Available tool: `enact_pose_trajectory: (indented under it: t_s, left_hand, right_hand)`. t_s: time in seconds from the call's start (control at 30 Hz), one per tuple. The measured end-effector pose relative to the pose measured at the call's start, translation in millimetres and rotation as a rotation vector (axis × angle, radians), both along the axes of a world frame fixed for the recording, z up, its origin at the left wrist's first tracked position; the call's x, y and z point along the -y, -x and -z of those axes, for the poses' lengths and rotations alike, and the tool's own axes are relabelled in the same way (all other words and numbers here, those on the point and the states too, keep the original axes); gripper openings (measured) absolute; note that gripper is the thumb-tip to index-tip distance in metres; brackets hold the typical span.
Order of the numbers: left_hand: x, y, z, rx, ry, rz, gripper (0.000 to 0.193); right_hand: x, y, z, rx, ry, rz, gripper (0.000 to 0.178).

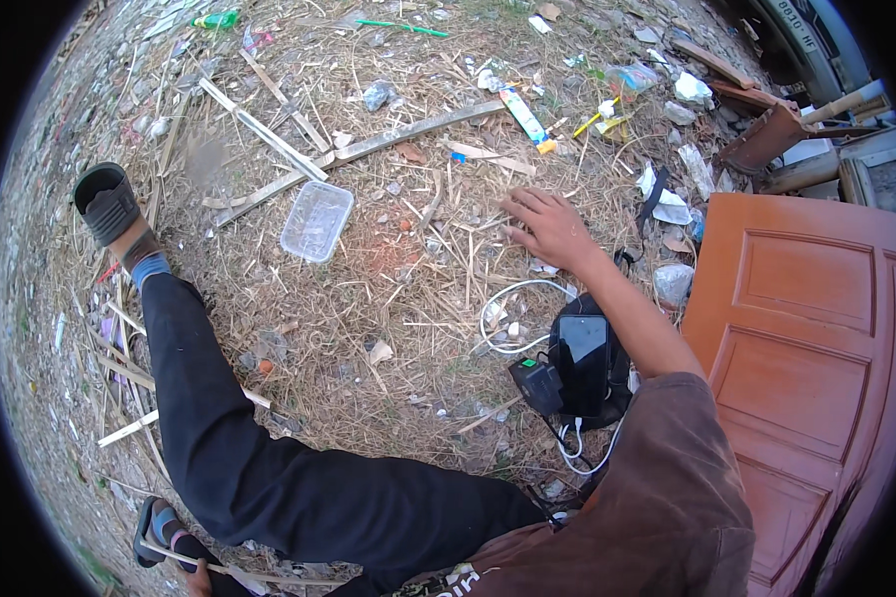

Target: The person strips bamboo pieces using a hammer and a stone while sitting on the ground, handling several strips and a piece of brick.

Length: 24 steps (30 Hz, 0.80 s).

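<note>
My right hand (552,229) reaches out over the dry grass and wood litter, palm down, fingers spread, with nothing in it. Low at the left, only a small part of my left hand (199,579) shows beside my sandalled foot. It is closed around a thin wooden strip (279,577) that crosses over the sandal (152,532); the rest of this hand is cut off by the picture's edge. A clear plastic tub (317,221) lies left of my right hand. Below my right forearm are a dark phone (582,363) and a white cable (497,304).
Long wooden battens (408,128) lie crossed beyond the tub. A brown panelled door (806,298) lies at the right, by a vehicle (806,45). Scattered around are a white-and-blue tube (523,114), a green bottle (216,20) and plastic scraps. My outstretched leg (199,368) spans the left.
</note>
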State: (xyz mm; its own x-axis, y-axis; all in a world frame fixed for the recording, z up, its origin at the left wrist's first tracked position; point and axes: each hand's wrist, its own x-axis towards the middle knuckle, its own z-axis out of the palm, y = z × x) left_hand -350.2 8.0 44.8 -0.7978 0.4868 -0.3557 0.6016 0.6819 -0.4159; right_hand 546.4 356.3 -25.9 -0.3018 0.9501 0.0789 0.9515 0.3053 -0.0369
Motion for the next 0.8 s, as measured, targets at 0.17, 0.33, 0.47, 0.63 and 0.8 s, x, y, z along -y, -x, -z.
enact_pose_trajectory:
  t_s: [0.17,0.33,0.47,0.63,0.8]
  left_hand:
    - [-19,-8,0,0.005,0.007,-0.005,0.103]
    - [-38,-18,-2,-0.008,0.024,-0.005,0.104]
    - [-53,-29,-4,-0.012,0.042,0.001,0.104]
    - [-69,-38,-6,-0.021,0.068,0.001,0.105]
    - [-81,-46,-13,-0.035,0.089,-0.019,0.105]
  right_hand:
    - [29,-26,-14,-0.038,0.022,0.11,0.037]
    - [37,-44,3,-0.141,-0.103,0.074,0.036]
    - [27,-49,1,-0.175,-0.064,0.071,0.039]
    - [22,-56,8,-0.197,-0.074,0.068,0.049]
    - [22,-57,11,-0.225,-0.101,0.031,0.053]
